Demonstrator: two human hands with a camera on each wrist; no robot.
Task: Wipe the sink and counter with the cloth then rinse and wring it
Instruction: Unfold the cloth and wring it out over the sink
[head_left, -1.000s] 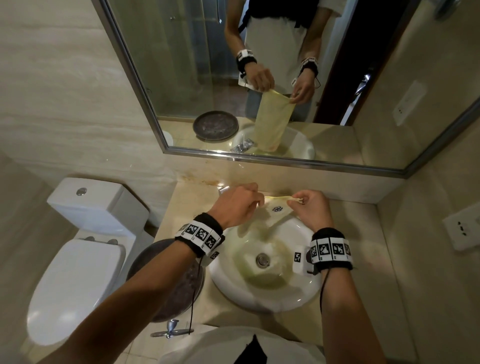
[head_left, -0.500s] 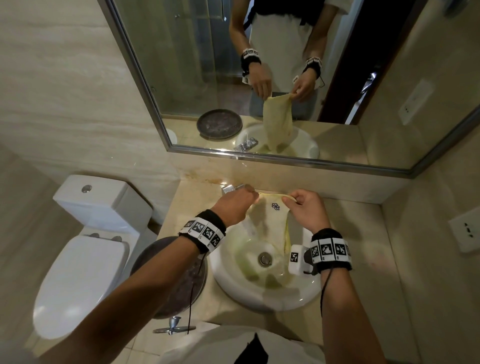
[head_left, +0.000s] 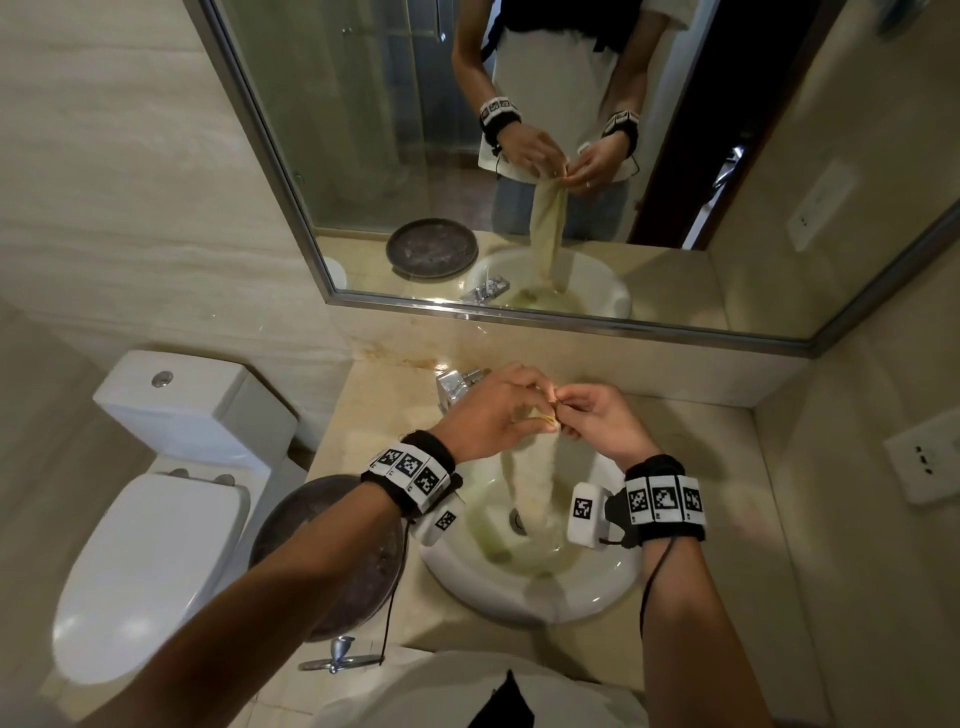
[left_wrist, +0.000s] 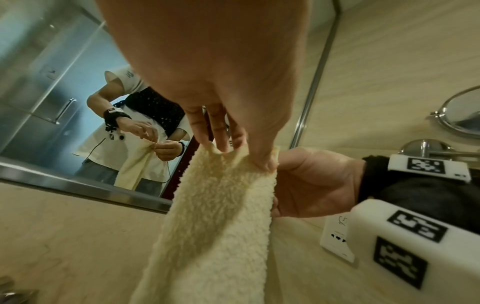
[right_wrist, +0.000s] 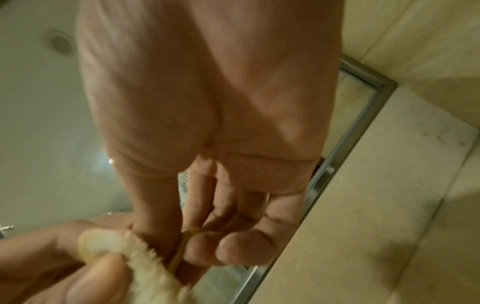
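Hidden: the cloth's (head_left: 532, 493) top edge is disappearing between the fingers; the tap (head_left: 457, 384) is peeking out from behind the left hand (head_left: 493, 415); the drain (head_left: 517, 519) is partly covered.
Left hand: fingertips are pinching the cloth's top edge, thumb pressing at its right corner; palm facing down.
Right hand (head_left: 597, 421): fingers are curling in, nipping the same edge, touching the left.
Cloth: hanging in a narrow strip into the sink (head_left: 519, 597).
Counter (head_left: 727, 519): a dark dish (head_left: 337, 561) is sitting left of the sink.

The cloth (head_left: 532, 488) hides the drain (head_left: 517, 521); the toilet (head_left: 150, 545) is cropped.
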